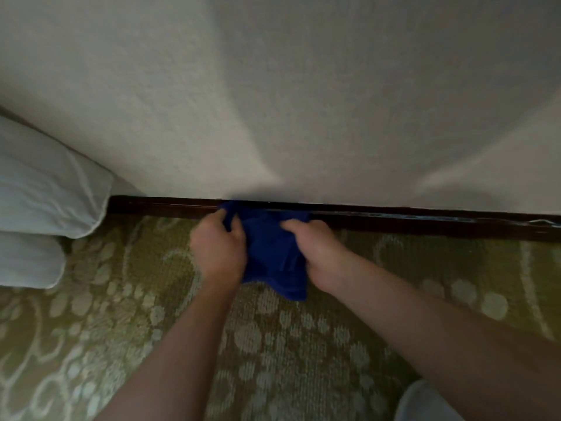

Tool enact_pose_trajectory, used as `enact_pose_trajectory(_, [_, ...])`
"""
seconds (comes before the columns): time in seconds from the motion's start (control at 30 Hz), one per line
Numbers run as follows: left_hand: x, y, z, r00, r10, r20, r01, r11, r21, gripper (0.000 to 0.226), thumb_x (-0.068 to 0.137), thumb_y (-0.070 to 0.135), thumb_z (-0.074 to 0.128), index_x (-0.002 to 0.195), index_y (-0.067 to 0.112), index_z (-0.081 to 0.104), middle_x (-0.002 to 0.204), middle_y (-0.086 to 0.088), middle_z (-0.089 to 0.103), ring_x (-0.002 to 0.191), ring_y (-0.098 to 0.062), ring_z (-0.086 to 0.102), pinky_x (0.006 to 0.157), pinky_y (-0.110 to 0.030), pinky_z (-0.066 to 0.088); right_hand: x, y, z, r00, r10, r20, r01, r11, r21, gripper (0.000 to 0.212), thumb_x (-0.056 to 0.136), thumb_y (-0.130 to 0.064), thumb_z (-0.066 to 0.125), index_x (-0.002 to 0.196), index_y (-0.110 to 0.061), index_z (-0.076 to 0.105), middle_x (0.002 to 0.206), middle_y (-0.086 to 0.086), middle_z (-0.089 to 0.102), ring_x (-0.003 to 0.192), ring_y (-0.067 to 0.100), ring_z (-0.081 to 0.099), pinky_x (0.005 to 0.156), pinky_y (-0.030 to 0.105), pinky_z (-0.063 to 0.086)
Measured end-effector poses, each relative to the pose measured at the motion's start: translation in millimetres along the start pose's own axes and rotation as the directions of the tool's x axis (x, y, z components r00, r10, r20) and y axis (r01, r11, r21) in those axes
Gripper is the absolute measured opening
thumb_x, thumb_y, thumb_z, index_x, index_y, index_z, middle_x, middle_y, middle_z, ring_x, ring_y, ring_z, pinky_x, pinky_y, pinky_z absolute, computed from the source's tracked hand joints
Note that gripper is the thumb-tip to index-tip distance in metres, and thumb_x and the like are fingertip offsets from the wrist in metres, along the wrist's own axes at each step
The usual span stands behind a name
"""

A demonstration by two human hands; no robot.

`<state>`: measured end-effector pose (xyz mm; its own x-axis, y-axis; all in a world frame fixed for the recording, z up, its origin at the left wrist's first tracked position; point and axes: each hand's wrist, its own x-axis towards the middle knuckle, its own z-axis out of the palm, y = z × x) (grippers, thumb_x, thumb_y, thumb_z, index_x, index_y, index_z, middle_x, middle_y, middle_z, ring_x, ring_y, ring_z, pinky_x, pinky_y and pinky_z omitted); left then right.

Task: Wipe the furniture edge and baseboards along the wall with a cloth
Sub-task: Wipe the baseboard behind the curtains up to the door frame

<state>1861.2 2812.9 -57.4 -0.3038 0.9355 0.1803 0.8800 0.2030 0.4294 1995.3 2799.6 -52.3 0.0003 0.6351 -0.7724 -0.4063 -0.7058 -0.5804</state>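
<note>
Your two hands, left hand [219, 247] and right hand [318, 253], grip one blue cloth [270, 247] against the single dark baseboard [425, 223]; open carpet [303, 344] lies below the baseboard.

Both forearms extended forward, left hand [219, 247] and right hand [318, 253] side by side, fingers curled in a grip.

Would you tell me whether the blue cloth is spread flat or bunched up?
Bunched up: the blue cloth is gathered in folds between the left hand and right hand.
</note>
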Motion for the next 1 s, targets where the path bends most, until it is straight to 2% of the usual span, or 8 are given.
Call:
enact_pose_trajectory(0.13, [5, -17, -2, 0.999, 0.013, -0.042, -0.008, 0.993, 0.115, 0.017, 0.091, 0.013, 0.057, 0.085, -0.002, 0.062, 0.089, -0.026, 0.063, 0.081, -0.043, 0.061, 0.063, -0.041, 0.039, 15, 4, 39, 0.999, 0.028, 0.018, -0.025, 0.991, -0.129, 0.040, 0.090, -0.018, 0.056, 0.126, -0.002, 0.050, 0.126, 0.022, 0.058, 0.111, 0.037, 0.060, 0.097, 0.046, 0.051])
enact_pose_trajectory(0.23, [-5, -6, 2, 0.997, 0.073, 0.023, -0.075, 0.985, 0.156, 0.017, 0.088, 0.009, 0.060, 0.076, -0.003, 0.058, 0.086, -0.026, 0.061, 0.076, -0.043, 0.059, 0.060, -0.036, 0.029, 16, 1, 25, 0.999, 0.033, -0.039, -0.038, 0.991, -0.128, 0.044, 0.088, -0.019, 0.055, 0.128, -0.003, 0.051, 0.126, 0.021, 0.059, 0.112, 0.036, 0.060, 0.098, 0.048, 0.051])
enact_pose_trajectory(0.37, [-24, 25, 11, 0.963, 0.246, 0.109, -0.255, 0.963, 0.081, 0.023, 0.080, 0.007, 0.066, 0.063, 0.003, 0.052, 0.067, -0.020, 0.058, 0.057, -0.038, 0.057, 0.052, -0.031, 0.029, -6, -9, -33, 0.991, -0.044, -0.126, 0.038, 0.998, -0.048, 0.024, 0.085, -0.013, 0.059, 0.105, -0.002, 0.065, 0.101, 0.020, 0.069, 0.087, 0.032, 0.068, 0.075, 0.039, 0.058])
enact_pose_trajectory(0.53, [-63, 81, 29, 0.892, 0.402, 0.209, -0.400, 0.915, -0.053, 0.015, 0.080, 0.015, 0.061, 0.067, 0.008, 0.058, 0.069, -0.014, 0.060, 0.056, -0.036, 0.059, 0.046, -0.034, 0.043, -37, -18, -94, 0.946, -0.111, -0.303, 0.156, 0.980, 0.127, 0.010, 0.090, -0.016, 0.055, 0.092, -0.011, 0.063, 0.084, 0.010, 0.068, 0.069, 0.027, 0.065, 0.050, 0.026, 0.051])
enact_pose_trajectory(0.7, [-48, 65, 17, 0.905, 0.367, 0.216, -0.379, 0.925, 0.012, 0.014, 0.084, 0.016, 0.059, 0.092, 0.011, 0.069, 0.088, -0.013, 0.066, 0.076, -0.038, 0.062, 0.058, -0.040, 0.047, -21, -11, -72, 0.962, -0.109, -0.251, 0.154, 0.974, 0.168, 0.019, 0.091, -0.013, 0.058, 0.107, -0.006, 0.064, 0.098, 0.014, 0.070, 0.073, 0.025, 0.066, 0.056, 0.028, 0.056])
enact_pose_trajectory(0.83, [-32, 41, 10, 0.949, 0.278, 0.146, -0.288, 0.956, 0.051, 0.010, 0.083, 0.011, 0.060, 0.078, 0.004, 0.063, 0.080, -0.018, 0.063, 0.071, -0.040, 0.060, 0.057, -0.040, 0.043, -7, -5, -41, 0.988, -0.094, -0.124, 0.106, 0.990, 0.090, 0.029, 0.093, -0.022, 0.060, 0.116, -0.004, 0.061, 0.115, 0.018, 0.067, 0.100, 0.033, 0.066, 0.086, 0.044, 0.056])
enact_pose_trajectory(0.9, [-36, 49, 16, 0.950, 0.271, 0.158, -0.277, 0.961, 0.019, 0.017, 0.083, 0.009, 0.060, 0.068, 0.003, 0.055, 0.072, -0.020, 0.060, 0.065, -0.040, 0.058, 0.055, -0.038, 0.038, -9, -9, -49, 0.980, -0.106, -0.168, 0.120, 0.990, 0.073, 0.028, 0.093, -0.024, 0.059, 0.114, -0.005, 0.061, 0.111, 0.018, 0.067, 0.100, 0.034, 0.065, 0.087, 0.045, 0.056])
enact_pose_trajectory(1.0, [-57, 82, 27, 0.905, 0.366, 0.215, -0.366, 0.930, -0.044, 0.015, 0.077, 0.005, 0.064, 0.065, 0.003, 0.056, 0.067, -0.020, 0.060, 0.058, -0.039, 0.058, 0.050, -0.036, 0.038, -17, -12, -87, 0.941, -0.175, -0.291, 0.213, 0.972, 0.102, 0.011, 0.092, -0.014, 0.057, 0.094, -0.008, 0.066, 0.102, 0.018, 0.070, 0.092, 0.035, 0.068, 0.077, 0.044, 0.056])
